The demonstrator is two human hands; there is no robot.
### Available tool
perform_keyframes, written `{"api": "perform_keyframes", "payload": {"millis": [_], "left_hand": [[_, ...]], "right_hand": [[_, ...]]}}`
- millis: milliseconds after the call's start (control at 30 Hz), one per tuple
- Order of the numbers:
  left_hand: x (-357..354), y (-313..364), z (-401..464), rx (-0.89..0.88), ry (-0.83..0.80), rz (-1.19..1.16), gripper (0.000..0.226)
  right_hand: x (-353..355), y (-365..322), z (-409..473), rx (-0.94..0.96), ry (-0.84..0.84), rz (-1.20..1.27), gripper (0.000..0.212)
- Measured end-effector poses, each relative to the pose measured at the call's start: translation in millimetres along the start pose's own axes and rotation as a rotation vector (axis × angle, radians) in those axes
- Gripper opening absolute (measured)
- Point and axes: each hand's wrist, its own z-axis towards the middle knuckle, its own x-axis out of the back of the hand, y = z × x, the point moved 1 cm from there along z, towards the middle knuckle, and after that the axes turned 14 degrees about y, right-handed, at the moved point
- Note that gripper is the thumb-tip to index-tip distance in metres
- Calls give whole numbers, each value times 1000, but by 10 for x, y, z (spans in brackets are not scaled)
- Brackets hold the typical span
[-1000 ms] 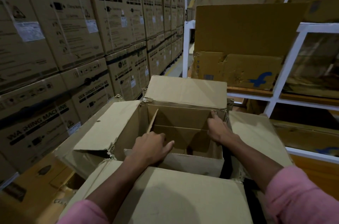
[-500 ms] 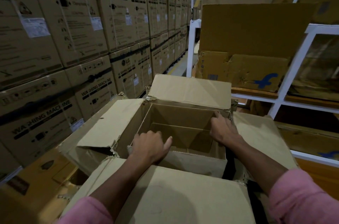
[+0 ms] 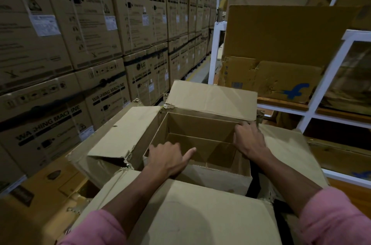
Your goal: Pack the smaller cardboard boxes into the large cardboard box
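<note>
Large cardboard box (image 3: 124,140) sits centre w/ all four flaps folded outward; its near flap fills the bottom of the view and hides the front wall. Inside it stands a smaller cardboard box (image 3: 218,174), open-topped, tight against the left and far walls, dark gap on its right side. Interior dim; bottom seam only just visible.

Left hand (image 3: 168,157) rests on the smaller box's near-left rim, fingers curled over the edge, thumb out toward the middle; fingertips hidden behind the rim, so can't tell how firm the hold is. Right hand (image 3: 250,140) lies on the far-right corner, fingers spread & pressed flat; palm side not visible.

Pink sleeves (image 3: 331,218) cut off by the frame bottom. Stacked washing machine cartons (image 3: 84,13) at left, white shelving rack (image 3: 319,92) w/ more cardboard at right, partly blurred.
</note>
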Motion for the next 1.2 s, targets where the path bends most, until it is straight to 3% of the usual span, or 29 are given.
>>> {"api": "perform_keyframes", "payload": {"millis": [333,767,1100,1200], "left_hand": [[-43,-31,20,-40,40,-30,78],[-4,6,2,-73,108,-42,63],[-33,2,69,-124,102,-99,50],[21,19,90,-134,137,-99,48]], "right_hand": [[87,-9,-31,-7,38,100,29],[164,-173,-75,136,-24,142,32],[188,-183,-207,135,-68,183,43],[268,-95,-194,71,-5,289,41]]}}
